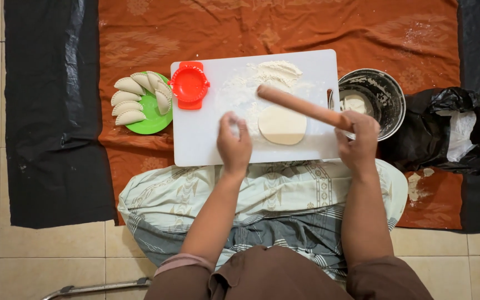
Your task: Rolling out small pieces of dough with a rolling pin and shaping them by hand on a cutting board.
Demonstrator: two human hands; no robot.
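Observation:
A flat round of pale dough (282, 124) lies on a white cutting board (201, 139) dusted with flour (276, 72). My right hand (358, 141) grips one end of a wooden rolling pin (301, 105), which angles up over the dough's top edge. My left hand (234, 143) hovers over the board just left of the dough, fingertips pinched together, apparently with some flour. A red dumpling press (189, 85) rests at the board's upper left corner.
A green plate (152, 119) with several folded dumplings (131, 100) sits left of the board. A metal bowl (381, 91) with dough is at the right, beside a black plastic bag (448, 130). An orange cloth (284, 28) covers the floor.

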